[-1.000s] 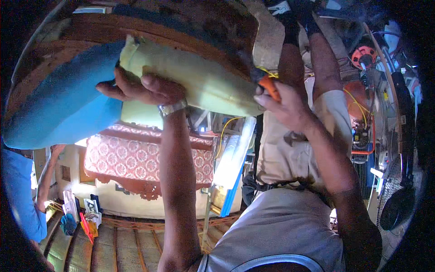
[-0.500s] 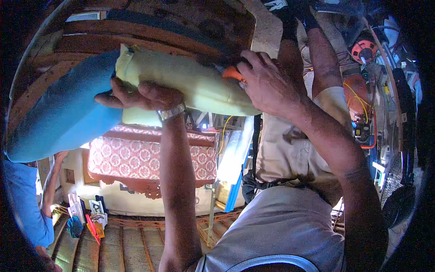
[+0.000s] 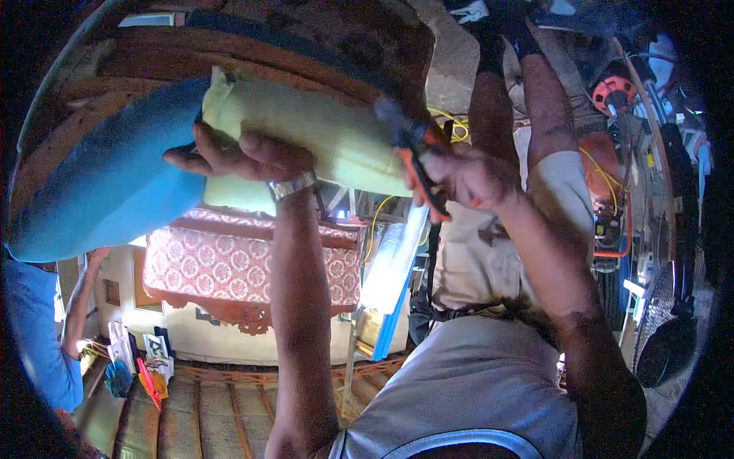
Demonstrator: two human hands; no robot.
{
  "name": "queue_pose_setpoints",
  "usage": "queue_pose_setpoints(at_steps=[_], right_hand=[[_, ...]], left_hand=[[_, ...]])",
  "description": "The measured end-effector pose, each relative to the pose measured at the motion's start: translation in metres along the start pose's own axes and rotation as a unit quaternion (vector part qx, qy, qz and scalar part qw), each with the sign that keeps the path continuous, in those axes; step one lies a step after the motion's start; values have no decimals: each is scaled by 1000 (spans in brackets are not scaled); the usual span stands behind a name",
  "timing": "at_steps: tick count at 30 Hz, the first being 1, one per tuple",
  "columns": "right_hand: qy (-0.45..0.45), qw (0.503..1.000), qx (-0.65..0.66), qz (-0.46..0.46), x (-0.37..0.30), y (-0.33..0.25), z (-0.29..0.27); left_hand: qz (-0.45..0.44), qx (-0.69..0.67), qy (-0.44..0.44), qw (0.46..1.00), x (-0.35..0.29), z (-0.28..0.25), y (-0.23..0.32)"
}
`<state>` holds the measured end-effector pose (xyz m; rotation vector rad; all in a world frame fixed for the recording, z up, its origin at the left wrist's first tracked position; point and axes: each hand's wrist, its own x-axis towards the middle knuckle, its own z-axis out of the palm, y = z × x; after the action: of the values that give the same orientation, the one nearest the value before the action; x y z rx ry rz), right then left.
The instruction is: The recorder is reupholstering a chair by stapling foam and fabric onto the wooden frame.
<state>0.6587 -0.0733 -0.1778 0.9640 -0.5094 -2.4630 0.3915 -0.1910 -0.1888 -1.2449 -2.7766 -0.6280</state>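
Observation:
A pale yellow foam pad lies along a dark wooden frame in front of me. My left hand grips the pad's near left part, its fingers around the edge and a metal-banded watch at the wrist. Blue fabric spreads out to the left of the foam and touches it. My right hand is closed around pliers with orange and black handles. Their dark head points up and left, over the pad's right end; motion blurs the jaws.
At the left edge a person in a blue shirt has an arm raised by the blue fabric. A piece covered in red-and-white patterned cloth stands beyond my left forearm. An orange reel and a yellow cord lie at the right.
My right hand has drawn back from the foam and turned, so the pliers' handles and head now show. My left hand stays on the pad.

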Motion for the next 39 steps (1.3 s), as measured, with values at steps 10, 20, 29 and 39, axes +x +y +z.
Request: queue_pose_setpoints(at_steps=[10, 20, 29, 39], right_hand=[[316, 564, -711, -278, 1, -28, 19], [250, 490, -799, -243, 26, -22, 18], [120, 928, -350, -45, 11, -50, 27], [233, 494, -767, -336, 50, -30, 29]], left_hand=[[-25, 21, 9, 999, -2, -2, -4], [-56, -7, 21, 998, 6, 0, 9], [-80, -13, 28, 996, 3, -4, 2], [-36, 26, 24, 999, 3, -4, 2]])
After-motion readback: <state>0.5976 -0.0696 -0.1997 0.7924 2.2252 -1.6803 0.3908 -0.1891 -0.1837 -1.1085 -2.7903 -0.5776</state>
